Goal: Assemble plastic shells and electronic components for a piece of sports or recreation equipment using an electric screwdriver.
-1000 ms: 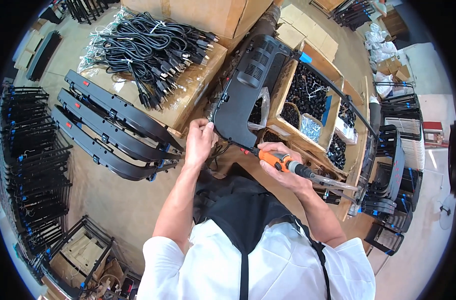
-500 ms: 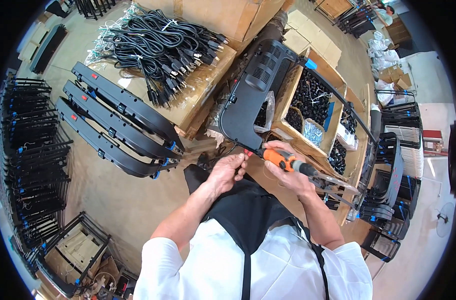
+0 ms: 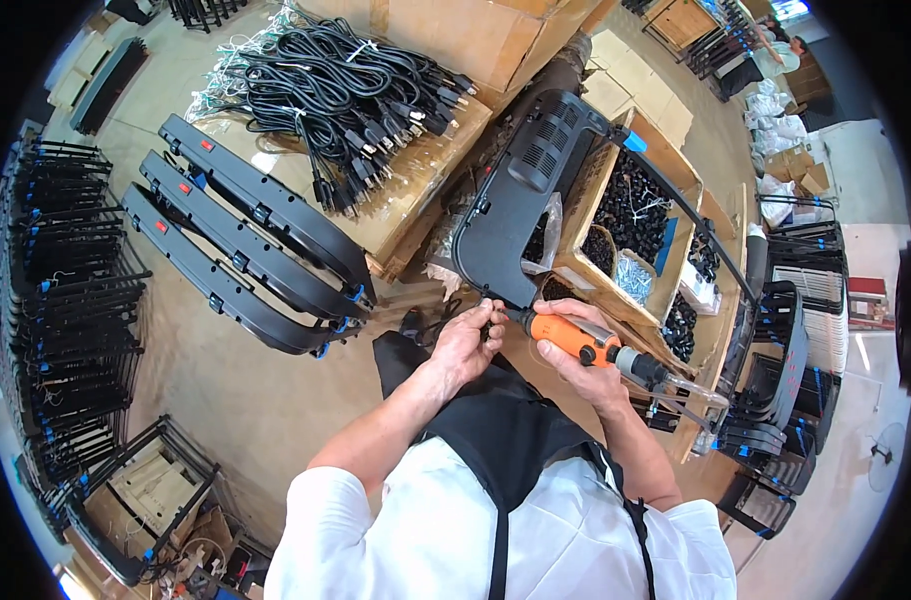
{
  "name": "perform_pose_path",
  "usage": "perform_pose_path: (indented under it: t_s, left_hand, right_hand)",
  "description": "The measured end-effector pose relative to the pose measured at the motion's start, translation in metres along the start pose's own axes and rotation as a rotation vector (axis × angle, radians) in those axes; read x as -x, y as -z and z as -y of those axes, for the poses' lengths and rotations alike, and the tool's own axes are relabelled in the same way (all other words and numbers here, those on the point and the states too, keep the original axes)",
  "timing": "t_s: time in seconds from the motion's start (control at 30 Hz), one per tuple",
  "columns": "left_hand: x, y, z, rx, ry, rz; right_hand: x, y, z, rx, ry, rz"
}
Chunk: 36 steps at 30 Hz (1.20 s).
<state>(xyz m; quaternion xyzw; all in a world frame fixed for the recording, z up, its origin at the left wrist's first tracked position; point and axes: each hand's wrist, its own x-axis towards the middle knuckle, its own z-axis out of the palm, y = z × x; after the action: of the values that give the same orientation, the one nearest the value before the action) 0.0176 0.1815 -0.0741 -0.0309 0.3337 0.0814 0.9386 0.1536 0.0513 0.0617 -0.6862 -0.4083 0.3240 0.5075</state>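
Note:
My right hand (image 3: 597,382) is wrapped round an orange power screwdriver (image 3: 560,335), its black nose pointing left toward my other hand. A hose or cord trails from its rear, to the right. Beside the nose, my left hand (image 3: 458,350) is pinched closed at the near end of a black plastic machine housing (image 3: 497,245). Something small and dark shows at those fingertips, too covered to name. The housing has a vented motor cover (image 3: 545,145) and a long black tube with a blue clip (image 3: 632,140) at its far end.
Right of the housing, a wooden bin (image 3: 575,255) holds black small parts and silver screws (image 3: 632,277). Bundled black power cords (image 3: 345,90) lie on a cardboard-topped stand at the upper left. Several black curved frames (image 3: 245,255) with red switches stand below it. Racked black frames (image 3: 75,300) line the left.
The red piece seen at my left fingertips is no longer visible; that hand has moved slightly right. The screwdriver has shifted a little down and right, and the whole view has shifted slightly.

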Motion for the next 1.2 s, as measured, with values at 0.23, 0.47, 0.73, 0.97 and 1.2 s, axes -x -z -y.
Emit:
perform_pose_path:
  t_s: [0.23, 0.47, 0.73, 0.97, 1.2]
  left_hand:
    - [-0.002, 0.003, -0.006, -0.024, 0.096, 0.096]
    - [0.004, -0.011, -0.005, -0.158, -0.028, -0.06]
    - [0.009, 0.016, -0.004, -0.35, -0.039, 0.082]
    - [0.013, 0.024, -0.01, -0.528, -0.104, 0.124]
    - [0.025, 0.011, -0.015, -0.503, -0.174, 0.033]
  right_hand:
    - [-0.008, -0.003, 0.013, -0.007, -0.05, 0.011]
    - [-0.029, -0.015, 0.014, -0.011, -0.042, -0.024]
    - [-0.05, -0.03, 0.004, 0.183, -0.017, 0.027]
    - [-0.06, -0.03, 0.006, 0.262, 0.033, 0.109]
    - [-0.062, -0.028, 0.004, 0.291, 0.066, 0.136]
